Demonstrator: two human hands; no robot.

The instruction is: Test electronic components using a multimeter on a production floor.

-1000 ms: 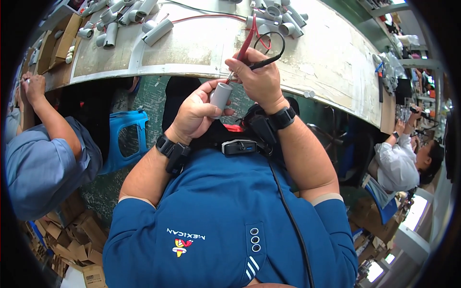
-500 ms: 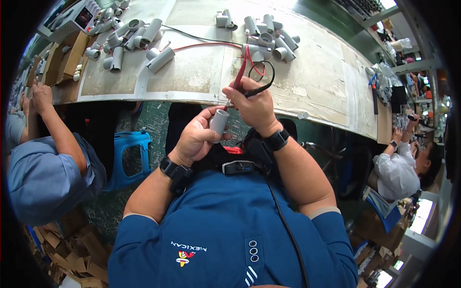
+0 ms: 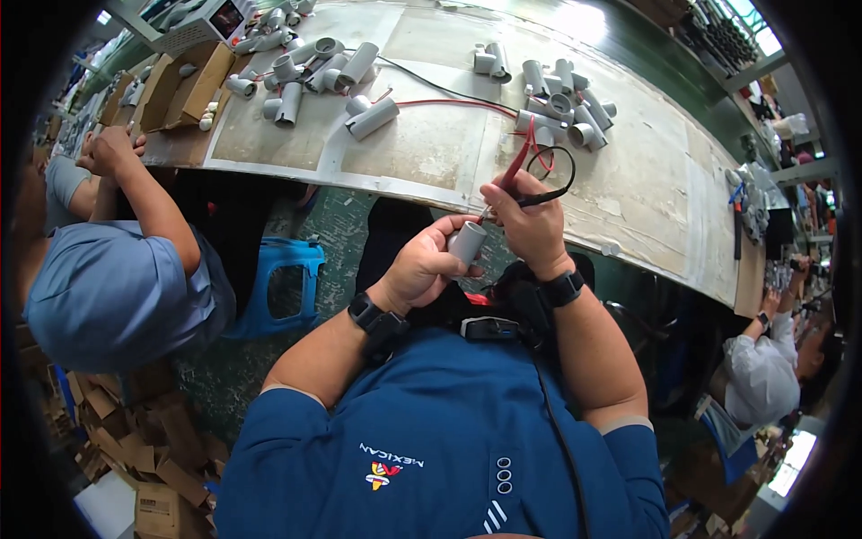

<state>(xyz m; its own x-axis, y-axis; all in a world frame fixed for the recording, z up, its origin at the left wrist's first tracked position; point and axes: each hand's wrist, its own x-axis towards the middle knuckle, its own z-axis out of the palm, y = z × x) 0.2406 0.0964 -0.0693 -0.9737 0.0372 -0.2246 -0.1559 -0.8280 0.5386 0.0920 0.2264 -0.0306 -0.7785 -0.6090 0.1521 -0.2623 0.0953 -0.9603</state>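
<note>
L hand point(image 3: 420, 265) closed round short grey cylindrical plastic tube point(image 3: 468, 243); R hand point(image 3: 532, 226) pinches slim red-handled probe point(image 3: 515, 167) + black-handled probe point(image 3: 544, 196). Grips same as 1 sec ago, only view swings; prob. work at tube end ongoing. Tube tilted, open end up, plain, smooth-looking, just off worn off-white bench point(image 3: 440, 148); red probe's tip by rim, contact unclear.

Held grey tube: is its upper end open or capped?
Open: in the left hand, the grey tube shows a bare rim around a hollow.
</note>
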